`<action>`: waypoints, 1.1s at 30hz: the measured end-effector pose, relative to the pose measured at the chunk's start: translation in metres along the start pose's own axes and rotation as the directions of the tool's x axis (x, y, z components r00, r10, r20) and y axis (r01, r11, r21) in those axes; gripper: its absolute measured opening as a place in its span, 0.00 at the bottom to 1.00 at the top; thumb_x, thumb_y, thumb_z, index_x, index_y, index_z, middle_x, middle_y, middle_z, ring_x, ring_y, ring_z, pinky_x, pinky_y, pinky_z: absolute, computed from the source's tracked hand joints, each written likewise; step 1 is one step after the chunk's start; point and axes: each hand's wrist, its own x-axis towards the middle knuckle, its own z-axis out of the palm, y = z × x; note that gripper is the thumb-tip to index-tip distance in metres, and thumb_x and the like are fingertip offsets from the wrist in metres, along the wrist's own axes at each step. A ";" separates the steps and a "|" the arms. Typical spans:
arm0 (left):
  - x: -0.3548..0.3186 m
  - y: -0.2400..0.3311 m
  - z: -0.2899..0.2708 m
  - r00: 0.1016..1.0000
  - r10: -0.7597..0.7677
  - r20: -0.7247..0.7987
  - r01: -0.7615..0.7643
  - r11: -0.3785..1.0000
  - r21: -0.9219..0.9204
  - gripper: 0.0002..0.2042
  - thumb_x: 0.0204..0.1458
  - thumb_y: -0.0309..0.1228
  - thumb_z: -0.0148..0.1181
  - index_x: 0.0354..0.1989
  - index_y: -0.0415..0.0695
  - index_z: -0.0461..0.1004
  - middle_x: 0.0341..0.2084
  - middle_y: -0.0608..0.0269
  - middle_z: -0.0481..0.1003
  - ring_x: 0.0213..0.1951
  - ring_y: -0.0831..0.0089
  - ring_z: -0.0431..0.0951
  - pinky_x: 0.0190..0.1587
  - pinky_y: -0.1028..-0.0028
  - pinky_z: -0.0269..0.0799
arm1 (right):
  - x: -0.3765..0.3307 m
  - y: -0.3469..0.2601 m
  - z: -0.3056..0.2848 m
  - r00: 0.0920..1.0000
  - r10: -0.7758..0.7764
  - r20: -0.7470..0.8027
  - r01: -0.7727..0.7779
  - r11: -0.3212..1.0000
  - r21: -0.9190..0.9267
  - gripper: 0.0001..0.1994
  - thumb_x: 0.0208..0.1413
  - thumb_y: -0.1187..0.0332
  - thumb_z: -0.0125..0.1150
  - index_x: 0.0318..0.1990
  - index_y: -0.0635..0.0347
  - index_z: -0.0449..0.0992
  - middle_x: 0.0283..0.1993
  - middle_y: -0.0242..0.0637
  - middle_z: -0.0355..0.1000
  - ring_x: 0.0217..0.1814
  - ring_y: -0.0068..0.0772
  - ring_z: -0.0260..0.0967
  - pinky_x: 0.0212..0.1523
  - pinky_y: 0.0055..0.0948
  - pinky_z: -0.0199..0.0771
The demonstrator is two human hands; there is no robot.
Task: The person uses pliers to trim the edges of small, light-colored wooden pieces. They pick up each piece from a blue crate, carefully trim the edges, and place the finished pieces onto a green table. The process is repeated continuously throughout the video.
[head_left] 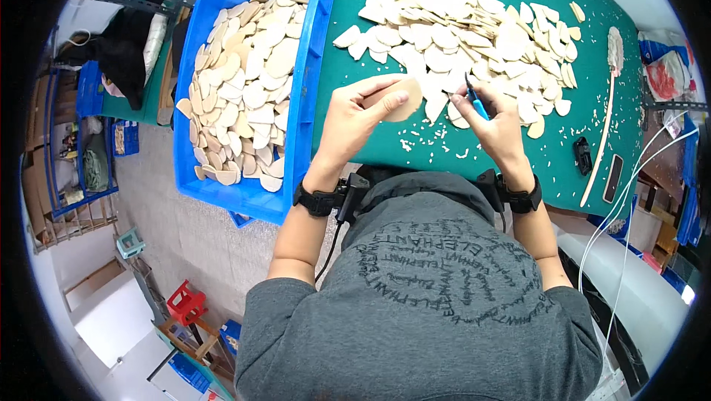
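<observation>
My left hand (354, 121) holds a flat, rounded pale wooden piece (406, 97) above the green table (592, 105), pinched between thumb and fingers. My right hand (495, 123) grips a small blue-handled tool (474, 100), its tip close to the edge of the piece. Both wrists wear black bands. Small pale shavings (437, 148) lie on the green surface under my hands. Beyond them spreads a large heap of similar wooden pieces (459, 31).
A blue plastic crate (311, 97) filled with wooden pieces sits at the left, overhanging the table edge. A long thin wooden stick (601, 142) and a black phone (613, 179) lie at the right. White cables (629, 194) hang at the right edge. Shelves and stools stand on the floor at left.
</observation>
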 end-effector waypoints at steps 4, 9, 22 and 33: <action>-0.001 -0.001 -0.070 0.902 0.031 -0.432 0.057 0.980 0.190 0.15 0.53 0.31 0.61 0.46 0.34 0.75 0.42 0.57 0.77 0.42 0.75 0.76 0.44 0.76 0.72 | 0.000 0.007 -0.009 0.998 -0.038 -0.045 0.041 0.998 0.052 0.09 0.51 0.67 0.64 0.36 0.62 0.77 0.26 0.30 0.73 0.27 0.16 0.68 0.29 0.17 0.68; 0.033 -0.026 -0.118 0.623 0.692 -0.365 0.067 0.418 0.906 0.16 0.50 0.33 0.60 0.48 0.41 0.72 0.45 0.53 0.72 0.49 0.62 0.69 0.53 0.64 0.62 | -0.006 0.023 -0.018 0.992 -0.022 -0.125 0.032 0.997 0.075 0.09 0.51 0.67 0.64 0.38 0.62 0.77 0.26 0.30 0.72 0.27 0.16 0.67 0.29 0.17 0.67; 0.091 -0.158 0.038 0.962 0.072 0.263 -0.250 0.623 0.742 0.17 0.46 0.30 0.63 0.46 0.47 0.72 0.38 0.58 0.75 0.42 0.57 0.74 0.44 0.65 0.71 | -0.030 0.031 -0.030 0.974 0.136 -0.181 -0.133 0.991 0.027 0.10 0.48 0.67 0.66 0.38 0.60 0.77 0.25 0.29 0.71 0.27 0.18 0.66 0.30 0.20 0.67; 0.027 -0.028 0.031 0.952 -0.158 0.262 0.254 0.885 -0.389 0.20 0.57 0.35 0.56 0.54 0.37 0.69 0.41 0.59 0.76 0.34 0.80 0.73 0.32 0.82 0.69 | -0.010 0.007 -0.006 0.989 0.122 0.078 -0.132 0.980 0.147 0.12 0.50 0.65 0.63 0.39 0.63 0.77 0.31 0.33 0.75 0.32 0.19 0.70 0.36 0.20 0.70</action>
